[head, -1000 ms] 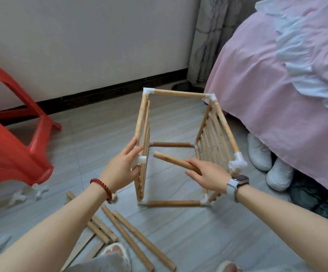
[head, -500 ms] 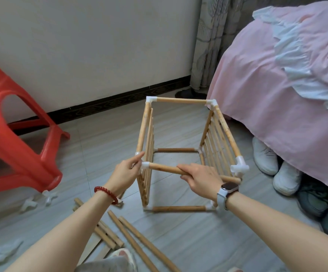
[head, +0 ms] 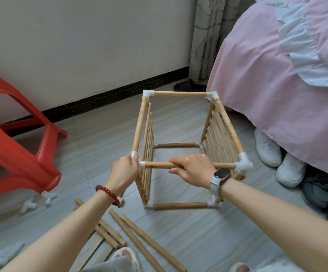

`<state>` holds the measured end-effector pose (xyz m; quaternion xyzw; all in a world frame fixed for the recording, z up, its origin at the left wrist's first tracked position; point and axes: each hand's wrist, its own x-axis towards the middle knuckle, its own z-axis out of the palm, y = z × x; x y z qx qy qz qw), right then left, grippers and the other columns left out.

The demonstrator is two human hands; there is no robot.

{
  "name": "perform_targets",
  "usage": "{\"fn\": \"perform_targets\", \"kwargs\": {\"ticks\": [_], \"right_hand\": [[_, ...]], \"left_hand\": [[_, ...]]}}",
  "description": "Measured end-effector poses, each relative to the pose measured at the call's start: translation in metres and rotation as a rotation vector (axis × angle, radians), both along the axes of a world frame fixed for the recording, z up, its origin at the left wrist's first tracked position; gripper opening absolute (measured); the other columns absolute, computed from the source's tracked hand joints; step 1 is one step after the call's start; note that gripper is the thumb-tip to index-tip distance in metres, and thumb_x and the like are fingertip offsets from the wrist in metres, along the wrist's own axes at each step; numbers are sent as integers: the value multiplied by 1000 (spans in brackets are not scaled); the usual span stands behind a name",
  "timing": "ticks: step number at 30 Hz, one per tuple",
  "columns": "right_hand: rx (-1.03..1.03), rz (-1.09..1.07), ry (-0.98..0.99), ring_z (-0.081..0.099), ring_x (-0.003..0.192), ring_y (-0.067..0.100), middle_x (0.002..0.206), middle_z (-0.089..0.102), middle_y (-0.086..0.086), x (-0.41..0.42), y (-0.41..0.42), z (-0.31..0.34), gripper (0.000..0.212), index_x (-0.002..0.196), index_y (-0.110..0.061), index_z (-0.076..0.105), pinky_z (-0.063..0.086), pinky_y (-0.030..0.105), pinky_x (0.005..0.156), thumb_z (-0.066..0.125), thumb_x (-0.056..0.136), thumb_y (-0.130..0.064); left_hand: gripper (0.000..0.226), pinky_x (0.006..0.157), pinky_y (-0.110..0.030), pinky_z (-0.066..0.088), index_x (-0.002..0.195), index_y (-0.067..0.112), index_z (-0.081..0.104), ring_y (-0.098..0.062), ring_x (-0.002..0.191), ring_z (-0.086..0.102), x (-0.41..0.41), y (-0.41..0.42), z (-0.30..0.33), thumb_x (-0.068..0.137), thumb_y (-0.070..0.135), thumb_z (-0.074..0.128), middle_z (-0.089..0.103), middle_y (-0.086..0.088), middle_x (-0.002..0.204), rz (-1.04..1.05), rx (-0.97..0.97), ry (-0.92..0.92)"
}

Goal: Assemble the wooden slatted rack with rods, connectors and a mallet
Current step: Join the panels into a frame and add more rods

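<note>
The wooden slatted rack (head: 186, 150) stands on the floor (head: 227, 232) in the middle of the scene, just beside the pink-covered bed (head: 288, 91) at the right and well apart from the red stool (head: 16, 134) at the left. It is built as an open box frame: a slatted panel is set upright on the left and another on the right, joined by far and near cross rods at top and bottom through white connectors.

The near top rod (head: 159, 165) lies level, its long axis running left to right between the near left connector (head: 137, 160) and the near right connector (head: 243, 163). Both of its ends appear to be entered in the sockets, though how deep they sit cannot be told. The rod is gripped near its middle by the right hand (head: 193, 169), the fingers curled over it from above. The left connector is gripped by the left hand (head: 123, 170), its fingers wrapped round the corner and the thumb pressed on top. That joint lies directly beside the left hand, so the left hand is the nearer one for bracing it, while any push along the rod's axis would come from the right hand.

No containers are seen. Spare rods (head: 143, 240) and flat slats lie loose on the near floor, and loose connectors (head: 47, 198) lie near the stool's foot. Shoes (head: 277, 154) are tucked at the bed's edge. No mallet can be made out.
</note>
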<state>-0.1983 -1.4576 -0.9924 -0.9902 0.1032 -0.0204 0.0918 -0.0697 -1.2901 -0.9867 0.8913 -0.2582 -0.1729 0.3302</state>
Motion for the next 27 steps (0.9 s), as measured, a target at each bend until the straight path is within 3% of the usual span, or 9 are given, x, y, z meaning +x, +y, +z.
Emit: {"fn": "perform_targets", "kwargs": {"ticks": [2, 3, 5, 7, 11, 14, 18, 21, 27], "right_hand": [[53, 30, 28, 57, 93, 16, 97, 64, -6, -3, -2, 3, 31, 118, -33, 55, 39, 31, 73, 41, 96, -49], [103, 48, 31, 54, 98, 14, 102, 62, -6, -7, -6, 4, 34, 123, -32, 55, 39, 33, 82, 42, 96, -48], [170, 3, -146, 52, 103, 15, 104, 60, -4, -22, -23, 4, 41, 125, -25, 58, 35, 37, 92, 37, 95, -43], [171, -251, -377, 53, 105, 22, 108, 61, 2, -45, -50, 1, 40, 121, -17, 61, 39, 40, 90, 35, 93, -31], [572, -826, -314, 45, 120, 28, 130, 47, 11, -74, -80, -3, 43, 138, -8, 41, 36, 39, 99, 40, 99, -27], [1015, -903, -230, 56, 102, 24, 110, 63, 9, -77, -85, -8, 41, 128, -5, 49, 43, 36, 89, 33, 101, -32], [1135, -912, -330, 51, 68, 15, 72, 54, 2, -79, -92, -14, 31, 108, -7, 56, 41, 27, 63, 32, 102, -26], [1209, -949, -383, 45, 63, 11, 68, 47, 0, -76, -94, -17, 29, 92, -11, 55, 36, 23, 59, 33, 103, -26], [1306, -982, -387, 42, 67, 10, 73, 43, 0, -67, -88, -24, 28, 101, -13, 52, 34, 22, 61, 30, 103, -30]], "left_hand": [[24, 67, -28, 50, 93, 14, 50, -18, 70, 53, -3, -4, 3, 102, 24, 30, 58, -9, 86, 8, 77, -48], [22, 91, -42, 48, 111, 12, 50, -24, 95, 56, -4, -6, 5, 101, 23, 34, 57, -15, 114, 19, 118, -108], [45, 112, -57, 14, 141, 13, 33, -29, 139, 26, -10, -14, 10, 98, 20, 42, 31, -12, 149, -2, 162, -324], [49, 114, -57, 3, 144, 15, 33, -26, 144, 15, -27, -28, 18, 96, 22, 45, 29, -6, 151, -116, 117, -496], [49, 117, -51, 12, 144, 19, 30, -16, 139, 27, -78, -75, 17, 99, 36, 36, 34, 1, 148, -542, 178, -519], [41, 107, -45, 30, 134, 18, 40, -20, 122, 47, -102, -110, 6, 100, 39, 33, 52, -1, 129, -689, 284, -526], [31, 64, -28, 38, 111, 18, 49, -16, 79, 56, -102, -126, -1, 101, 41, 31, 56, 4, 93, -726, 314, -644], [30, 58, -27, 35, 109, 18, 48, -14, 68, 46, -102, -131, 1, 101, 41, 30, 47, 6, 84, -746, 335, -674], [26, 55, -28, 35, 107, 16, 47, -14, 63, 45, -102, -139, -6, 102, 36, 32, 47, 5, 81, -779, 358, -732]]}}
